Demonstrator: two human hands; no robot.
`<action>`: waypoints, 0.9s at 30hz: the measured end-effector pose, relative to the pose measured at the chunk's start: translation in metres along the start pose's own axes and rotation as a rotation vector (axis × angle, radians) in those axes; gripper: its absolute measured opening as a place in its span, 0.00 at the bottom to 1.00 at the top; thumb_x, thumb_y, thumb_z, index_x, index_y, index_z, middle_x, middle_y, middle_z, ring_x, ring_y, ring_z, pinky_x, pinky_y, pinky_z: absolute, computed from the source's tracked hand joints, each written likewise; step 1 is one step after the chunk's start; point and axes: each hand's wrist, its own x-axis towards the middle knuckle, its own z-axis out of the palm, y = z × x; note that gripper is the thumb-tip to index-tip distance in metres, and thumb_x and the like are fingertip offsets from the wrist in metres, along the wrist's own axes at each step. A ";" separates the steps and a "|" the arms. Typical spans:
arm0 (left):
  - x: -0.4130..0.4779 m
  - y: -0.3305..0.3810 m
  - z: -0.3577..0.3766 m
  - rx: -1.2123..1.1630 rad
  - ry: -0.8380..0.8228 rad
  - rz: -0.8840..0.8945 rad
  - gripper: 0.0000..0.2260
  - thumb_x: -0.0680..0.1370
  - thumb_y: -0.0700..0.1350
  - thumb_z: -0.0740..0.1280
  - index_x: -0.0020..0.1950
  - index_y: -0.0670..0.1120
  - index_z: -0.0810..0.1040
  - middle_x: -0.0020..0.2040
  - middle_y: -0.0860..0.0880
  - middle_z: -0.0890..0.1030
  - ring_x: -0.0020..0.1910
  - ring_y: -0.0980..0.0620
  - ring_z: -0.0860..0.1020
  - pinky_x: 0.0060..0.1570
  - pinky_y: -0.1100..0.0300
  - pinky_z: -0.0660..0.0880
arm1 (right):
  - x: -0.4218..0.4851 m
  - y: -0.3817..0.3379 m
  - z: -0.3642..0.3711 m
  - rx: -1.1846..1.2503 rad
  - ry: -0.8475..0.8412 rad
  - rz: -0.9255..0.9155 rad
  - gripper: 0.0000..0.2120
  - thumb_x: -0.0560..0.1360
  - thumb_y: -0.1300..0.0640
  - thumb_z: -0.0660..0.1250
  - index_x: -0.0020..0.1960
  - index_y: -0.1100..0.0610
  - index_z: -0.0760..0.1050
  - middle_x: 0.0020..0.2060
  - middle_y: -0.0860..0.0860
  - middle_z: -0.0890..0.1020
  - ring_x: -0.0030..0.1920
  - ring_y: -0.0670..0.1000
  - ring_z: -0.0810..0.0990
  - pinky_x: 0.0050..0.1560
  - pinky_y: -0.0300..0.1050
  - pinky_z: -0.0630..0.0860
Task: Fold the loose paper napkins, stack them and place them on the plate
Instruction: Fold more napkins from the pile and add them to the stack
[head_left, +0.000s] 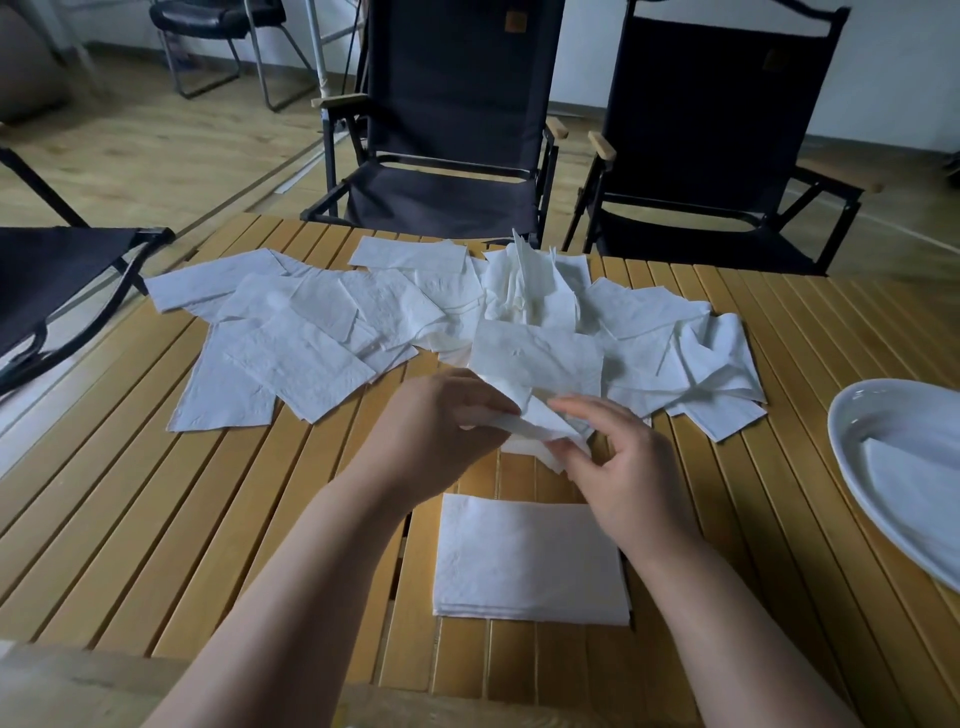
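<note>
Closest lies a neat stack of folded white paper napkins (530, 561) on the yellow slatted wooden desk (156, 519). Just beyond it, the left hand (441, 415) and right hand (618, 467) pinch one crumpled white napkin (537, 423) between them (both grips clamped on it). Loose white napkins (322, 332) sprawl behind. A white oval plate (852, 415) at the right holds one folded napkin (914, 483).

Bare forearms (291, 561), bare hands (439, 421)
</note>
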 end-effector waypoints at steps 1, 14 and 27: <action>-0.001 0.002 0.002 0.001 -0.066 -0.006 0.07 0.74 0.49 0.74 0.52 0.54 0.86 0.46 0.59 0.82 0.45 0.63 0.78 0.41 0.71 0.72 | 0.000 0.000 -0.001 -0.006 0.022 0.017 0.13 0.74 0.57 0.74 0.59 0.52 0.83 0.53 0.41 0.83 0.54 0.38 0.81 0.51 0.31 0.79; 0.002 -0.003 0.008 -0.234 -0.037 -0.317 0.11 0.80 0.55 0.64 0.59 0.56 0.82 0.52 0.61 0.83 0.47 0.68 0.79 0.46 0.65 0.74 | 0.008 0.000 -0.032 0.681 0.161 0.383 0.10 0.74 0.65 0.70 0.47 0.51 0.84 0.44 0.47 0.87 0.47 0.52 0.85 0.40 0.41 0.79; 0.007 -0.008 0.020 -0.081 -0.046 -0.097 0.08 0.76 0.49 0.72 0.55 0.56 0.84 0.54 0.62 0.80 0.51 0.68 0.77 0.49 0.67 0.74 | 0.010 -0.003 -0.039 0.894 0.212 0.576 0.11 0.80 0.58 0.63 0.48 0.53 0.84 0.41 0.49 0.86 0.41 0.51 0.85 0.38 0.45 0.78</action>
